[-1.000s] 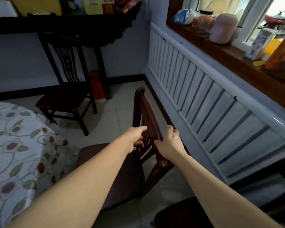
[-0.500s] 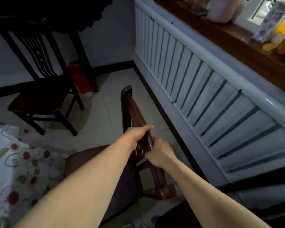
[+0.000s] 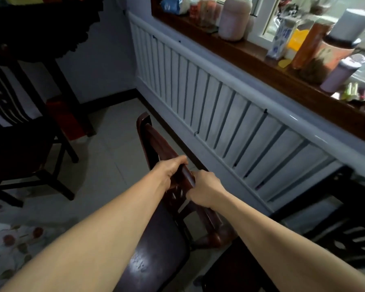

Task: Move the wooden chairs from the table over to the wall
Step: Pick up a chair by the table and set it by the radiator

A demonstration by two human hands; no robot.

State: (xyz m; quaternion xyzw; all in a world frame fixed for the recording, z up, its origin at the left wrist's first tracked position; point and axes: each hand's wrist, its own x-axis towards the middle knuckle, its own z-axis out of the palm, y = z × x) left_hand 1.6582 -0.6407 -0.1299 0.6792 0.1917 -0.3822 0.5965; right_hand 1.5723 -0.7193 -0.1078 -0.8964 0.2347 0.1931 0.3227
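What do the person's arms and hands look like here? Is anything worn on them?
Both forearms are bare as far up as the picture shows: no sleeves in view. The left hand and the right hand wear no gloves, and no watch, bracelet or ring shows on the sides that face the camera.

**Dark wood against pale blue and white**

The reddish-brown wooden chair had a glossy, darker maroon seat. A second chair of near-black wood showed a striped, slatted back. The cloth on the table was white, patterned with red flowers and green leaves. The slatted radiator cover was white, the wall pale blue, the floor tiles light grey, and the windowsill warm brown wood.
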